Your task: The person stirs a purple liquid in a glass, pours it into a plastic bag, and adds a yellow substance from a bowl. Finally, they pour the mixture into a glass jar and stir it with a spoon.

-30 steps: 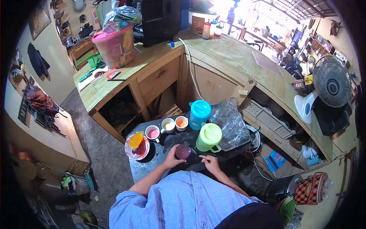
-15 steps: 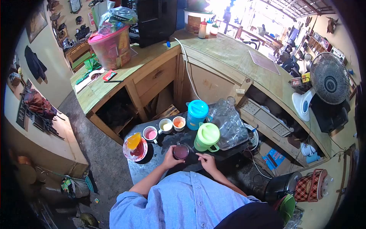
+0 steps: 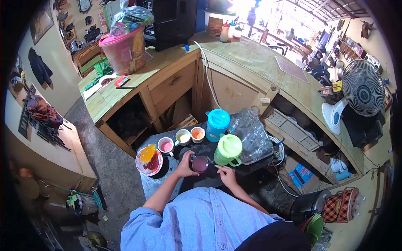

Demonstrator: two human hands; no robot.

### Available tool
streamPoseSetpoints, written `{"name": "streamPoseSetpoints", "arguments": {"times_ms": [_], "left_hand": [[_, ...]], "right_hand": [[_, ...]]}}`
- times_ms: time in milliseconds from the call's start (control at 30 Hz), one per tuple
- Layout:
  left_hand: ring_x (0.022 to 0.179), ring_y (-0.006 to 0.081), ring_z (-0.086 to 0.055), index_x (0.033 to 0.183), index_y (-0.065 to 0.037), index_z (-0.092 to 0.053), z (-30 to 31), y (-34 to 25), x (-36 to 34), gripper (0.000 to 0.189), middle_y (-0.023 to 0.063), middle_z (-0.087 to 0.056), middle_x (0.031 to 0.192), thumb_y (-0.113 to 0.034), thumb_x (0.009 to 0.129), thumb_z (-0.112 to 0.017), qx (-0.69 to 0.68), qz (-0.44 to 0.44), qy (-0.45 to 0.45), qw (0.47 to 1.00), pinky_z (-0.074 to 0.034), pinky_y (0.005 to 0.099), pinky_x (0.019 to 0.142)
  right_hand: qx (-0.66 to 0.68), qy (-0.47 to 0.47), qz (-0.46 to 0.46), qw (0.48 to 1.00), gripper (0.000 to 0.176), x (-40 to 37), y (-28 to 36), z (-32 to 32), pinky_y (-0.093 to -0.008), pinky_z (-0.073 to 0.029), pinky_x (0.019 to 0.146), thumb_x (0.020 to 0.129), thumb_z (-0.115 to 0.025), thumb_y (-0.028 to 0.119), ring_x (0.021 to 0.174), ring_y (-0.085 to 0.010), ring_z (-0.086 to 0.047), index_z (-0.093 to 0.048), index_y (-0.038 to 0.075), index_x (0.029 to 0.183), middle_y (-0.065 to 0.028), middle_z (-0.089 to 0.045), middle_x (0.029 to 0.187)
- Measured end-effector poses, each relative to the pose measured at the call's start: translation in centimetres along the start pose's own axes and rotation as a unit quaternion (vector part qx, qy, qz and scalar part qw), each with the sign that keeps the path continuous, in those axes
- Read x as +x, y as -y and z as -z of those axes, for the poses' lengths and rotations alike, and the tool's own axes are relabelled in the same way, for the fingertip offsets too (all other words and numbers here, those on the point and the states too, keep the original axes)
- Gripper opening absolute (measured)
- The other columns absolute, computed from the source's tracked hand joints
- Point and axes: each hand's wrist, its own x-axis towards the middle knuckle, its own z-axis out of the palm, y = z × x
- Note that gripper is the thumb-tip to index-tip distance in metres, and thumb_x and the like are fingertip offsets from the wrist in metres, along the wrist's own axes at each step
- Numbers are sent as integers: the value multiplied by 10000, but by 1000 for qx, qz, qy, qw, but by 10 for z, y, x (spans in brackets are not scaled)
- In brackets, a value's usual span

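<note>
Daylight blazes in from the open doorway (image 3: pixel 268 10) at the top, blown out to white, and glare washes the wooden counter (image 3: pixel 251 54) beneath it. Down at the dark tabletop (image 3: pixel 161 186) the light is softer and even. The left hand (image 3: pixel 185 166), right hand (image 3: pixel 226 174) and cup (image 3: pixel 200 164) read sharp, with faint shadows. The fisheye bends every straight edge, and a heavy black vignette swallows the corners, where detail smears.

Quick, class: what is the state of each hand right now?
Left hand: closed around the cup of dark pink drink.
Right hand: curled beside the cup; whether it holds anything cannot be told.
</note>
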Motion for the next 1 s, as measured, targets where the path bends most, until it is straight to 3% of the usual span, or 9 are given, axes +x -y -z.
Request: {"name": "streamPoseSetpoints", "arguments": {"times_ms": [133,267,433,567,633,867,933,967,1000], "left_hand": [[1114,336,-524,1245,-26,-377,-7,-6,-7,1089,171,-500,1182,-314,374,-963,67,93,-46,992,-464,396,920],[1053,347,-562,1164,-43,-406,-9,-10,-16,1011,166,-553,1078,-371,383,-958,29,116,-75,990,-470,408,888],[869,370,-607,987,-30,-452,-7,-11,-23,773,184,-596,890,-400,495,-921,101,149,-64,982,-484,410,729],[776,370,-601,898,-23,-461,-5,-14,-27,696,186,-596,804,-387,517,-915,76,141,-78,984,-478,408,661],[727,285,-611,860,-45,-479,-3,-16,-29,611,134,-597,762,-344,551,-914,81,157,-51,983,-478,388,633],[795,154,-598,1039,-85,-494,10,-5,-30,561,44,-595,875,-240,655,-873,-64,185,16,981,-505,304,693],[899,188,-613,1147,-83,-450,20,3,-32,598,79,-598,1024,-163,701,-841,-255,219,97,937,-518,302,803],[899,188,-613,1147,-83,-450,25,7,-35,598,79,-598,1024,-163,701,-841,-254,219,96,937,-518,302,803],[953,196,-610,1176,-82,-431,29,10,-38,595,94,-590,1076,-115,724,-816,-388,283,84,873,-511,315,854]], "right_hand": [[-9,0,22,1000,303,-2,-8,1,-299,-496,648,805,-576,-26,688,-211,-651,-722,87,1046,-105,-666,750],[-14,16,16,1000,316,-13,-6,3,-297,-495,641,808,-564,-35,672,-200,-648,-721,92,1051,-97,-670,752],[-19,-33,12,999,318,8,4,-10,-302,-496,643,806,-559,-44,686,-219,-649,-721,83,1048,-101,-668,759],[-20,-10,-1,1000,332,-4,-5,-3,-296,-501,650,803,-558,-45,704,-205,-659,-722,98,1054,-101,-668,762],[-18,-12,12,1000,337,-6,-3,-3,-298,-499,645,802,-556,-46,701,-206,-657,-721,100,1056,-99,-666,760],[-27,-36,18,999,335,6,7,-9,-309,-494,647,800,-560,-33,695,-229,-652,-715,100,1065,-106,-659,754],[-26,-34,28,999,329,-3,1,-5,-315,-492,644,803,-559,-31,688,-235,-646,-712,93,1067,-106,-656,752],[-25,-34,29,999,329,-9,-1,-4,-315,-492,644,803,-559,-31,688,-235,-646,-712,93,1067,-106,-656,752],[-15,-23,21,999,323,-16,-3,-3,-317,-493,646,804,-560,-29,690,-239,-647,-711,89,1064,-107,-655,750]]}}
